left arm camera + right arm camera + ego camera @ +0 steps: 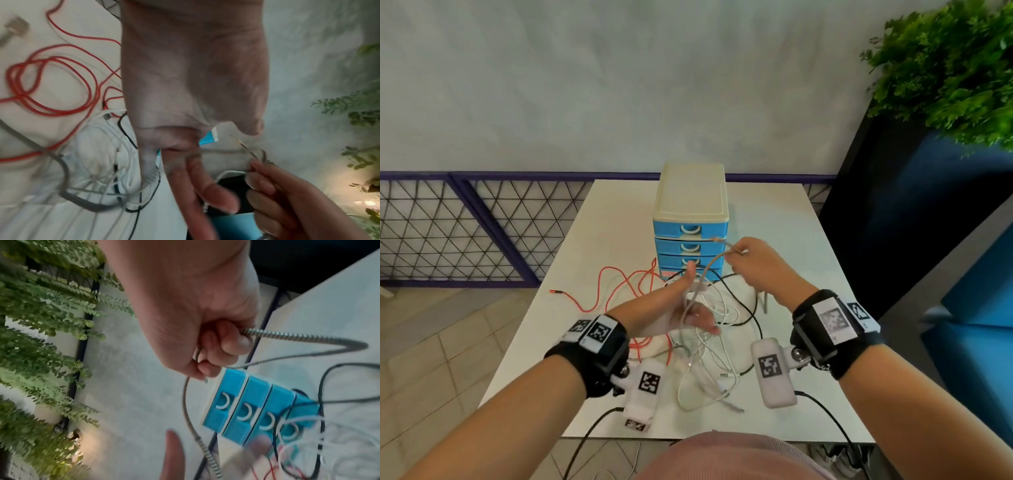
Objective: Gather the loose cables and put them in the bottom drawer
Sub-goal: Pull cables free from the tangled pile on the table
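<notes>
A braided grey cable (pixel 710 267) runs between my two hands above the table. My right hand (pixel 746 253) pinches its upper end in curled fingers (pixel 224 340), in front of the drawer unit (pixel 690 219). My left hand (pixel 690 317) is held palm up, fingers straight and thumb raised, with the cable draped over it. Red cable (pixel 619 287), white cables (pixel 709 359) and a black cable (pixel 739 301) lie tangled on the table below. The bottom drawer (pixel 298 417) sticks out a little from the three shut blue drawers above it.
The white table (pixel 774 212) ends just before my body. A mesh railing (pixel 448 226) runs along the left and back. A dark planter with a green plant (pixel 955 68) and a blue seat (pixel 979 291) stand at the right.
</notes>
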